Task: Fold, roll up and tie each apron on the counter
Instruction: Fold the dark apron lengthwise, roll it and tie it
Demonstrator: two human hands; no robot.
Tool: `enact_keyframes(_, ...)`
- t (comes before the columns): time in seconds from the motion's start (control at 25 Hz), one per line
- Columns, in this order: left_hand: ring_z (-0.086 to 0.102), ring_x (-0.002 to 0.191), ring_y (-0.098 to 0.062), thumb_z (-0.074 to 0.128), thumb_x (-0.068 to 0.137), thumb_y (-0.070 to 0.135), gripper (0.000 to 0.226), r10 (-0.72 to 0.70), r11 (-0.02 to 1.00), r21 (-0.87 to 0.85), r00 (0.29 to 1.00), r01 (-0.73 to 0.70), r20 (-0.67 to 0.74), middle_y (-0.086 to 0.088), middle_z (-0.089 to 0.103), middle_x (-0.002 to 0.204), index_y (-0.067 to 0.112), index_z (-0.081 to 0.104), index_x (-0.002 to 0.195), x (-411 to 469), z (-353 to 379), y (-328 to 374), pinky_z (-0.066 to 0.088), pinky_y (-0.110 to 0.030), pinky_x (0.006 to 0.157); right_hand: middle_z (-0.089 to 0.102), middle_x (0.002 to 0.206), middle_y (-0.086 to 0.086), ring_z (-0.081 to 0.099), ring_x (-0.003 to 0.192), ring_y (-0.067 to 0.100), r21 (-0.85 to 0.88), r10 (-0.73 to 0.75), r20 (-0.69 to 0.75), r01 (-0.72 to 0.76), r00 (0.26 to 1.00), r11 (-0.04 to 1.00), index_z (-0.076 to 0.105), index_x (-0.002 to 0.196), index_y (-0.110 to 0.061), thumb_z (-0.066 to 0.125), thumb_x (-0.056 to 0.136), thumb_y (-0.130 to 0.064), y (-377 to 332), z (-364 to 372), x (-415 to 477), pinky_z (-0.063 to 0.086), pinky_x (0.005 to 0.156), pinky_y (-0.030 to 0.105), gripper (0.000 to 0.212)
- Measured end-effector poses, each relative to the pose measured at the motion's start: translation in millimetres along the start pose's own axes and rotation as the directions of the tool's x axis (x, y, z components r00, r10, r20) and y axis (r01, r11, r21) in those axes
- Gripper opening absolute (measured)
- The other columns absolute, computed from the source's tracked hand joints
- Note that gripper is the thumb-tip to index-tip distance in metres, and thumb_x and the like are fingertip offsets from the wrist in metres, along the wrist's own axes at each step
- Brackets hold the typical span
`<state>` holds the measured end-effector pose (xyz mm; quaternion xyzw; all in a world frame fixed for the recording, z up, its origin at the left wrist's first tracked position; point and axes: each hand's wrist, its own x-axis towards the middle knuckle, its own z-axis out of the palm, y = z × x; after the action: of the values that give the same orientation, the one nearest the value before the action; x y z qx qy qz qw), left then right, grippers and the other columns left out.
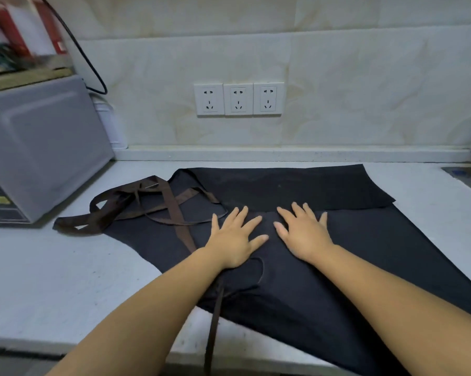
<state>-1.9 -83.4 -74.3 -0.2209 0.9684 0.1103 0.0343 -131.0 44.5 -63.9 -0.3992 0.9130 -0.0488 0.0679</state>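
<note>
A black apron (364, 253) lies spread on the white counter (52, 280), its far part folded over into a flap (296, 185). Its brown straps (136, 204) lie tangled on the bib at the left, and one strap (214, 329) hangs over the counter's front edge. My left hand (235, 238) and my right hand (302, 234) rest flat on the cloth side by side, palms down, fingers spread, holding nothing.
A grey microwave (39, 147) stands at the left with a black cable (85, 55) behind it. Three wall sockets (238, 99) sit on the tiled backsplash. A sink edge (470, 177) shows at the far right.
</note>
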Motion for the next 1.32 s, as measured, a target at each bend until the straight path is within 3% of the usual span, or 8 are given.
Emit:
enact_keyframes(0.16, 0.037, 0.135, -0.023, 0.051, 0.095, 0.044, 0.044, 0.049, 0.987, -0.137, 0.968, -0.085, -0.248, -0.004, 0.046, 0.143, 0.024, 0.055, 0.134, 12, -13, 0, 0.028, -0.042, 0.114, 0.058, 0.113, 0.001, 0.049, 0.114, 0.024, 0.067, -0.191, -0.273, 0.217, 0.943, 0.974, 0.063, 0.111, -0.019, 0.041, 0.097, -0.04, -27, -13, -26, 0.042, 0.095, 0.038, 0.033)
enact_keyframes(0.32, 0.062, 0.087, -0.009, 0.054, 0.096, 0.034, 0.023, 0.059, 0.904, -0.419, 0.995, -0.088, -0.082, 0.007, 0.07, 0.096, 0.02, 0.072, 0.093, -6, -44, -1, 0.048, -0.026, 0.085, 0.061, 0.079, 0.003, 0.057, 0.074, 0.02, 0.169, -0.183, 0.355, 0.13, 0.917, 0.977, 0.065, 0.084, -0.011, 0.057, 0.08, -0.052, -48, -42, -56, 0.043, 0.065, 0.033, 0.042)
enact_keyframes(0.44, 0.061, 0.07, -0.008, 0.049, 0.098, 0.043, 0.036, 0.086, 0.874, -0.485, 0.981, 0.01, 0.176, 0.006, 0.067, 0.082, 0.014, 0.069, 0.091, -25, -57, 2, 0.048, -0.02, 0.069, 0.063, 0.079, 0.004, 0.057, 0.073, 0.019, 0.081, -0.188, 0.469, 0.17, 0.863, 0.982, 0.069, 0.087, -0.007, 0.07, 0.073, -0.055, -57, -48, -59, 0.042, 0.063, 0.029, 0.049)
enact_keyframes(0.68, 0.061, 0.086, -0.011, 0.075, 0.081, 0.037, 0.045, 0.13, 0.914, -0.396, 0.864, 0.085, 0.486, 0.002, 0.065, 0.098, 0.015, 0.058, 0.118, -53, -70, -11, 0.052, -0.03, 0.084, 0.066, 0.09, -0.005, 0.06, 0.085, 0.016, 0.127, -0.229, 0.379, 0.195, 0.897, 0.973, 0.065, 0.082, -0.024, 0.073, 0.078, -0.036, -67, -43, -62, 0.044, 0.063, 0.025, 0.015)
enact_keyframes(0.96, 0.059, 0.074, -0.01, 0.071, 0.084, 0.03, 0.013, 0.103, 0.792, -0.61, 0.98, 0.022, 0.17, 0.009, 0.065, 0.073, 0.018, 0.067, 0.083, -36, -76, -28, 0.046, -0.02, 0.071, 0.067, 0.087, -0.006, 0.057, 0.075, 0.003, 0.63, -0.232, -0.052, 0.212, 0.971, 0.747, 0.042, 0.12, -0.025, 0.072, 0.082, -0.035, -71, -65, -46, 0.045, 0.069, 0.021, 0.05)
enact_keyframes(1.04, 0.061, 0.078, -0.01, 0.069, 0.087, 0.036, 0.019, 0.08, 0.804, -0.595, 0.989, 0.011, 0.128, 0.007, 0.066, 0.076, 0.017, 0.068, 0.086, -30, -88, -34, 0.046, -0.018, 0.075, 0.068, 0.1, -0.004, 0.06, 0.087, 0.005, 0.532, -0.211, 0.099, 0.127, 0.973, 0.837, 0.03, 0.14, -0.029, 0.077, 0.074, -0.038, -63, -81, -40, 0.045, 0.073, 0.019, 0.082)
enact_keyframes(1.2, 0.066, 0.101, -0.017, 0.071, 0.085, 0.034, 0.018, -0.001, 0.811, -0.585, 1.0, 0.019, 0.03, -0.003, 0.073, 0.099, 0.018, 0.072, 0.093, -7, -108, -49, 0.045, -0.029, 0.096, 0.068, 0.101, -0.002, 0.064, 0.092, 0.018, 0.017, -0.093, 0.371, 0.093, 0.924, 0.995, 0.067, 0.107, -0.022, 0.073, 0.075, -0.024, -24, -118, -9, 0.052, 0.081, 0.029, 0.033)
enact_keyframes(1.32, 0.065, 0.099, -0.02, 0.068, 0.088, 0.026, 0.011, -0.079, 0.85, -0.524, 0.996, 0.047, -0.04, -0.004, 0.072, 0.096, 0.016, 0.071, 0.092, 22, -116, -59, 0.046, -0.029, 0.088, 0.063, 0.1, -0.002, 0.06, 0.1, 0.023, -0.114, 0.019, 0.207, 0.005, 0.978, 0.994, 0.062, 0.089, -0.027, 0.064, 0.081, -0.019, -12, -114, 27, 0.047, 0.092, 0.04, 0.012)
